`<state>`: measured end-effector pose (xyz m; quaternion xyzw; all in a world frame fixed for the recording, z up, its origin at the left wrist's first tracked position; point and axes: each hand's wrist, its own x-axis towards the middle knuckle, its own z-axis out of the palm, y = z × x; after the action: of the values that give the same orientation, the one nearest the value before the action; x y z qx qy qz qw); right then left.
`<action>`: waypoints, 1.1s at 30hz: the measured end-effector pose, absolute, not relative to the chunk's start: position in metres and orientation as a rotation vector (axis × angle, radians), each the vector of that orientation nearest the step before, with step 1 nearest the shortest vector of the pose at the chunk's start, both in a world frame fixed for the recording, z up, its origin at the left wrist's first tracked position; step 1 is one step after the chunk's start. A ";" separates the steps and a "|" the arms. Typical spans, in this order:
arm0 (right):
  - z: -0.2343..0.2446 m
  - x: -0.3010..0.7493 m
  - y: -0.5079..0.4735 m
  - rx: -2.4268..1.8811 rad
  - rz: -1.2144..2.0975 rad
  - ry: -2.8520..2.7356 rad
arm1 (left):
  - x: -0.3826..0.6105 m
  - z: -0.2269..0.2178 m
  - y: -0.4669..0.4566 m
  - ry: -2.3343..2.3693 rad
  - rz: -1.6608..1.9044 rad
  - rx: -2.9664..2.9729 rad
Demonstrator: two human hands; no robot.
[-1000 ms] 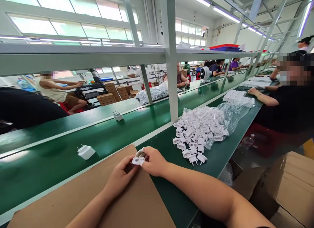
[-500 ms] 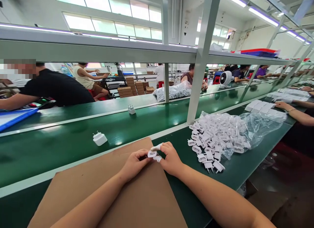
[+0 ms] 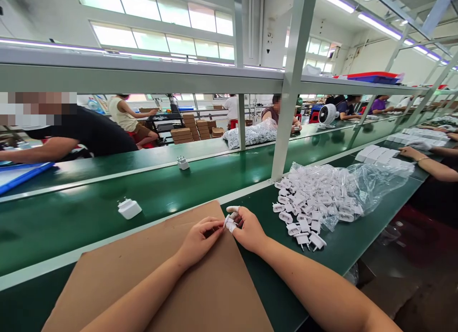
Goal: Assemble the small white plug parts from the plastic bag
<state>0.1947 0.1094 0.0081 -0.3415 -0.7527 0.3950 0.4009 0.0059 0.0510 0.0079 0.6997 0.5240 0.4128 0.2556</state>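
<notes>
My left hand [image 3: 200, 239] and right hand [image 3: 248, 229] together pinched a white plug [image 3: 229, 223] above the cardboard [image 3: 143, 274], near the plug pile [image 3: 311, 203].

Near charger [image 3: 129, 209] lies on the green belt [image 3: 222, 179]; far charger [image 3: 182, 163] stands well apart, farther back. Fan [image 3: 327, 115] and stacked boxes [image 3: 189, 131] stand beyond.

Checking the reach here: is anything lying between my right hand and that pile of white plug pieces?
Nothing visible. Only bare green bench top lies between the right hand and the pile of white plug pieces. Both it and the left hand pinch a small white piece at the edge of the cardboard sheet.
</notes>
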 end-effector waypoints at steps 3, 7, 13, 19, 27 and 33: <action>0.008 0.194 0.109 -0.880 1.018 -1.880 | 0.005 0.006 0.052 1.404 1.072 1.931; 0.007 0.194 0.108 -0.871 1.059 -1.857 | 0.003 0.003 0.054 1.400 1.042 1.937; 0.005 0.193 0.109 -0.798 1.155 -1.822 | 0.004 0.003 0.053 1.440 1.077 1.867; 0.007 0.192 0.110 -0.768 1.208 -1.796 | 0.004 0.001 0.052 1.424 1.086 1.775; 0.005 0.190 0.109 -0.796 1.381 -1.746 | 0.004 0.004 0.053 1.441 1.084 1.774; 0.003 0.189 0.109 -0.780 1.437 -1.754 | 0.004 0.004 0.053 1.467 1.072 1.775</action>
<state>0.1893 0.1093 0.0028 -0.3029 -0.6816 0.5583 0.3633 0.0036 0.0529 0.0038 0.6675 0.5515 0.4031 0.2963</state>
